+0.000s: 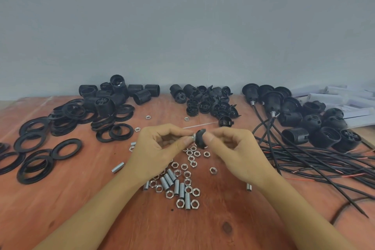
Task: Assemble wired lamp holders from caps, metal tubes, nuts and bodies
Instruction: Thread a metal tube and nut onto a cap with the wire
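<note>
**Two Hands Closed on One Cap Above the Nuts**

The left hand (160, 148) held its grip nearly closed: thumb and forefinger met in a pinch on a small silvery metal piece (193, 137) at the end of a black cap (200, 138). Whether that piece was a nut or the end of a tube could not be told. The remaining left fingers curled loosely into the palm.

The right hand (233, 148) faced it, its grip clenched on the cap's other side, with the thumb below and the forefinger over the top. The other right fingers were bent under. Both wrists were raised off the wooden surface (203, 229), and the forearms ran in from the lower corners to meet at the middle.

The cap hung in the air between the two hands, over a scatter of nuts (187, 173) and short metal tubes (169, 179) lying on the surface. Flat black rings (67, 148) spread across the left side, with threaded bodies (142, 94) heaped behind them. A heap of loose caps (205, 105) sat at the back centre. On the right lay wired holders (273, 100), more black bodies and a tangle of black wires (304, 160).
</note>
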